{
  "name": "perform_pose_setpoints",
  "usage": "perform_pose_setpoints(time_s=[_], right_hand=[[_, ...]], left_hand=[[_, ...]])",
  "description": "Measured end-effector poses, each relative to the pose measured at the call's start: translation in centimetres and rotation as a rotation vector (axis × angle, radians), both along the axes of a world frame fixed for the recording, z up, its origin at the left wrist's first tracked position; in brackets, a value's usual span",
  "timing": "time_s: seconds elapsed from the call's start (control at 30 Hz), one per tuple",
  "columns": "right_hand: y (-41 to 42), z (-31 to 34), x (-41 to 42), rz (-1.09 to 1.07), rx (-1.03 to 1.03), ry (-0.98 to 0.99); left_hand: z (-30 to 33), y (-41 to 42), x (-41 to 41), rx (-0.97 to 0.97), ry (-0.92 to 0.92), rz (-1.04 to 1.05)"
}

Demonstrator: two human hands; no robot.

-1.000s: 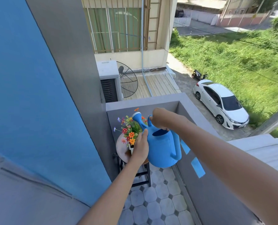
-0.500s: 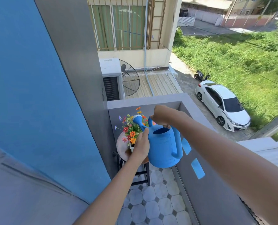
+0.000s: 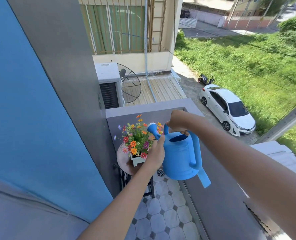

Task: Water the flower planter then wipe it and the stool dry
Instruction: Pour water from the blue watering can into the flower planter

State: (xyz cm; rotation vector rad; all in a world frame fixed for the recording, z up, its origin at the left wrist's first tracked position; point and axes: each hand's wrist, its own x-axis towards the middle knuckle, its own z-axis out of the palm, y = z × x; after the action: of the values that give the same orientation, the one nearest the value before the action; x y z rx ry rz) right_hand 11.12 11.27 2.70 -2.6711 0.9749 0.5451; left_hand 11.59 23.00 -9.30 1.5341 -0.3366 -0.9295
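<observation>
We hold the watering can (image 3: 180, 158) by its handle in our right hand (image 3: 177, 121), left hand (image 3: 156, 153) flat on its side, spout above the flower planter (image 3: 137, 160) on the stool (image 3: 123, 157). Tilting sharply could splash water past it.

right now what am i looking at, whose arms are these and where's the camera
There is no machine here: these are a person's two bare arms, seen from a camera worn on their head, looking forward and down over a balcony. The right hand grips a blue watering can from above; the left hand steadies its side. Below, a white flower planter stands on a round stool on the tiled floor. The white car is down in the street.
</observation>
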Motion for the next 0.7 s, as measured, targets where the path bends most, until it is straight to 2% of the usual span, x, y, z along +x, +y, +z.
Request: perform_pose_setpoints(time_s=[0.17,0.33,0.47,0.7], right_hand=[[-0.9,0.8,-2.0,-0.029,-0.013,0.083],[-1.8,1.1,-3.4,-0.039,0.014,-0.05],[-1.7,1.4,-3.8,-0.046,0.023,-0.058],[-1.7,2.0,-3.8,-0.058,0.03,-0.059]], left_hand=[[0.1,-1.2,-1.4,-0.015,-0.004,-0.071],[-0.4,-2.1,-2.2,0.021,-0.013,-0.102],[-1.8,-2.7,-2.3,0.065,-0.039,-0.109],[0.0,-2.3,-2.5,0.072,-0.031,-0.096]])
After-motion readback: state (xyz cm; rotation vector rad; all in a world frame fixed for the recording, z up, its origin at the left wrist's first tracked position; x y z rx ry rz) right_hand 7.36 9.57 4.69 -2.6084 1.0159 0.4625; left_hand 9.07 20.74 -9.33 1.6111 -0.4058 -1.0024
